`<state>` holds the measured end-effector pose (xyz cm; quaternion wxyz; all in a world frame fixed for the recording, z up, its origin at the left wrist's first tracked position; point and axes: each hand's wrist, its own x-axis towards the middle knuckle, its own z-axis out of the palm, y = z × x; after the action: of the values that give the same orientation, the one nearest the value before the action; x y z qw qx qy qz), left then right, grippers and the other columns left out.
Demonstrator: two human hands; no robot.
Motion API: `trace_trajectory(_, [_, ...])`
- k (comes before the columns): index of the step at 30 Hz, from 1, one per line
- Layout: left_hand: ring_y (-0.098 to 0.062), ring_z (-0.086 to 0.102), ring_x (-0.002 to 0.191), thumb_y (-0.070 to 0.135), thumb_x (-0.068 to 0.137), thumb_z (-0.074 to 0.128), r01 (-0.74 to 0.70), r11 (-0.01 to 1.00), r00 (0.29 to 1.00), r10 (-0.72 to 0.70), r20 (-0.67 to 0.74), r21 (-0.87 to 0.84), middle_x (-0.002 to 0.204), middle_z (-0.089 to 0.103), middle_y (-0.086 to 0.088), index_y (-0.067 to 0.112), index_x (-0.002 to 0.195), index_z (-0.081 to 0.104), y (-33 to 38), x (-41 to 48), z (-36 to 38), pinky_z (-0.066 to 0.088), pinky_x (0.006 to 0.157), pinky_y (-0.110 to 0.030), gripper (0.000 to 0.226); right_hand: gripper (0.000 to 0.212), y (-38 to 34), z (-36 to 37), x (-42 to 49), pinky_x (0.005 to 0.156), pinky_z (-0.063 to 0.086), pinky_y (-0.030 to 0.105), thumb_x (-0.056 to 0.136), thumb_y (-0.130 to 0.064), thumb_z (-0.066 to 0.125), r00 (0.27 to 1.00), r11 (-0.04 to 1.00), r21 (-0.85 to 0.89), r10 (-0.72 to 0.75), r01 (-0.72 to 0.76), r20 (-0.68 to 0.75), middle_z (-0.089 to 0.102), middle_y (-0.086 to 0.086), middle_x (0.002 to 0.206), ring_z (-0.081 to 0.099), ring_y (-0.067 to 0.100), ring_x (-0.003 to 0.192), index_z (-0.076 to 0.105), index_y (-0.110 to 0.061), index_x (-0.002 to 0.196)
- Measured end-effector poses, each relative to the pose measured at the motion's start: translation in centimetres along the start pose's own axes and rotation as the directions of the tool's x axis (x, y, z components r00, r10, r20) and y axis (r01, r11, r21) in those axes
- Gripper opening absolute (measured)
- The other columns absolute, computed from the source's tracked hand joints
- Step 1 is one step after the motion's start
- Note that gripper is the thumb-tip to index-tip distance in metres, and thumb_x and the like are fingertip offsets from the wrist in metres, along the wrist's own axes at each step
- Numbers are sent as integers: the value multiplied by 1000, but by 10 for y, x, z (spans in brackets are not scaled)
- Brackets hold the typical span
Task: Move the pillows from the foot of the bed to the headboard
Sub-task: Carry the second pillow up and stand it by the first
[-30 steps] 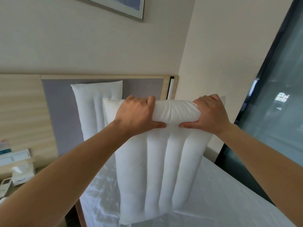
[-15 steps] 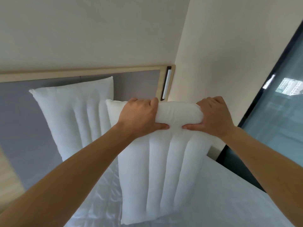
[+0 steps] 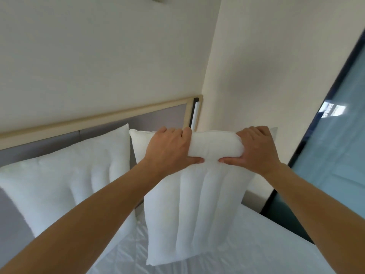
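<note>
I hold a white ribbed pillow [image 3: 197, 214] upright by its top edge, its lower end hanging just over the bed sheet [image 3: 266, 244]. My left hand [image 3: 167, 149] grips the top left part and my right hand [image 3: 254, 149] grips the top right part. A second white pillow [image 3: 65, 180] leans against the grey padded headboard [image 3: 158, 119] on the left, its right edge close beside the held one. The headboard has a light wooden frame.
A cream wall rises behind the headboard and turns a corner on the right. A dark-framed glass panel [image 3: 335, 155] runs along the bed's right side. A narrow light strip [image 3: 195, 113] sits at the headboard's right end.
The view has moved closer to the headboard and tilted; the leaning pillow looks larger and nearer. Both hands keep the same grip on the held pillow, which has come nearer the headboard.
</note>
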<state>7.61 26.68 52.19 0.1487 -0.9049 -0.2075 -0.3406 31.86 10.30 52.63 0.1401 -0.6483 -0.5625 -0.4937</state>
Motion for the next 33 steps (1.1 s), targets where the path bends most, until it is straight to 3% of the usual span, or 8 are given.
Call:
trace_trajectory(7, [-21,56,64,89,73,52,83,996,994,-81,-68,19,77,64,2,20,94,51,-18,16,48,41,70,-37,73,89,14,58,33,80,41,42,73,-93,49,995,994,33,-105,105,-2,64,7,77,59,29,68,64,-7,87])
trace_trajectory(14, [-22,48,56,83,69,64,163,984,976,-149,-161,77,70,62,1,18,88,48,-33,51,114,34,65,-34,71,86,46,163,67,78,39,39,69,-92,56,979,962,185,-192,202,-72,64,5,76,59,27,67,65,-7,86])
trace_trajectory(19, [-24,49,52,81,67,67,184,969,976,-159,-151,166,64,59,1,17,83,40,-45,109,167,31,62,-34,71,85,82,260,94,80,36,37,64,-89,63,974,935,278,-195,220,-115,64,4,76,60,26,69,65,-7,87])
trace_trajectory(26, [-27,53,52,77,68,71,237,933,968,-201,-153,271,61,59,-2,13,83,47,-55,180,228,41,64,-37,71,92,125,369,135,87,34,34,68,-93,54,966,881,404,-190,247,-178,64,5,80,61,29,74,66,-5,91])
trace_trajectory(30, [-28,59,59,78,69,70,275,908,961,-245,-131,317,67,63,-3,12,88,51,-69,205,261,36,66,-37,71,91,130,425,158,83,44,43,65,-90,62,959,855,441,-202,272,-200,63,7,81,62,30,76,66,-3,90])
trace_trajectory(33, [-27,60,62,79,71,66,329,881,944,-305,-124,340,70,64,-2,14,89,49,-83,214,285,36,68,-38,70,92,125,461,174,82,43,42,63,-91,63,955,830,477,-222,291,-195,63,7,80,61,29,75,66,-3,91])
